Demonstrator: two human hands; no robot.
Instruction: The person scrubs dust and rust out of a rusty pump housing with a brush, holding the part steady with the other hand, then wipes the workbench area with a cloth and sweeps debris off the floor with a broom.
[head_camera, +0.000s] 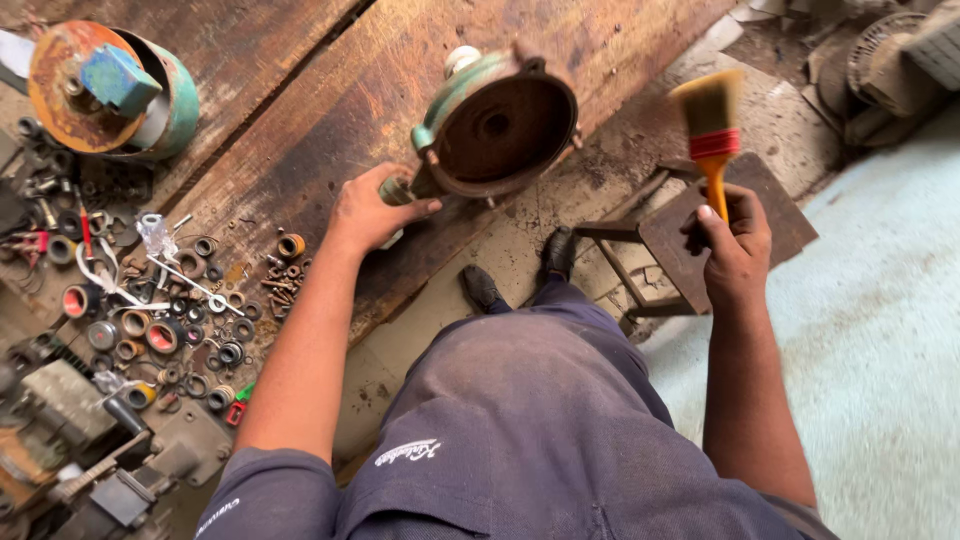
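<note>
Probably a repair workshop: scattered bearings (150, 330), rusty housings (495, 125).

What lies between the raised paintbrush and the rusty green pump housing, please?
In the head view, nothing lies between paintbrush and pump housing; only the worn wooden bench shows below.

My left hand (372, 212) rests on the near side of the pump housing (497, 125), which sits on the workbench (300, 130). My right hand (735, 245) holds a brush (712, 130) up, well right of the housing, above the stool (700, 240). Loose rings and bolts (190, 300) lie left of my forearm; another housing (110, 90) stands at the far left.
</note>
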